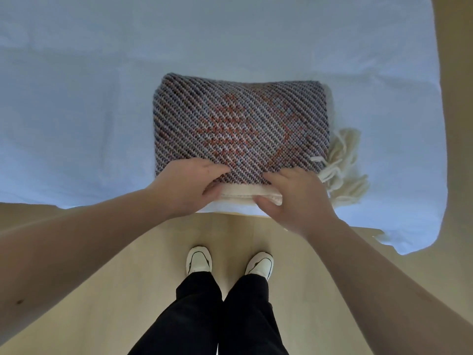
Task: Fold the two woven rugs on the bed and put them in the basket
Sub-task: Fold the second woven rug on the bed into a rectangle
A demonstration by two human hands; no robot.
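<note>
Bed [76,98] under a pale blue sheet fills the far scene. Folded woven rug [238,126] lies near its near edge, cream fringe [343,165] spilling right. Left hand [189,185] and right hand [294,198] each grip the rug's near edge, thumbs beneath.

This looks like a bedroom in a home: a bed [102,85] under a plain pale-blue sheet fills the upper part of the frame, a folded woven rug [238,124] with cream fringe lies on it, and pale wood flooring [115,265] spreads below, where a person stands in white slippers [199,260].
</note>
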